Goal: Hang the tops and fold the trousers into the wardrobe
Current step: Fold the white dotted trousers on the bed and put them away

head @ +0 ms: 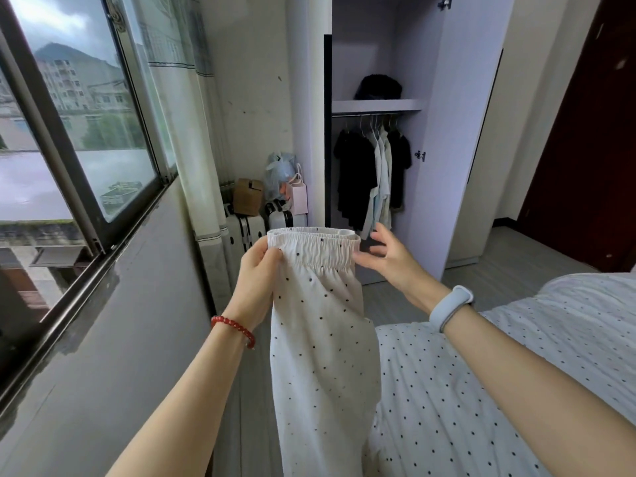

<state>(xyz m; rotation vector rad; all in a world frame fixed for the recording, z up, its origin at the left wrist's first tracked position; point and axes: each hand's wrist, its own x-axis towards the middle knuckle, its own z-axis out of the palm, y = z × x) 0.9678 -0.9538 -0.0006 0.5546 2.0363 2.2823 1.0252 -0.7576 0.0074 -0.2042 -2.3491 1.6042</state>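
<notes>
White trousers with black dots (323, 339) hang in front of me by their elastic waistband. My left hand (256, 273) pinches the left end of the waistband. At the waistband's right end, my right hand (387, 256) has its fingers spread and its fingertips just touch the fabric. The lilac wardrobe (447, 132) stands open ahead. Black and white tops (373, 173) hang on its rail, and a dark bundle (378, 87) lies on the shelf above.
A bed with a dotted white cover (550, 339) lies at the right. Suitcases (254, 228), a cardboard box (247, 196) and bags (285, 180) are stacked in the corner left of the wardrobe. A window and sill (86, 270) run along the left. A dark door (592, 132) is at the far right.
</notes>
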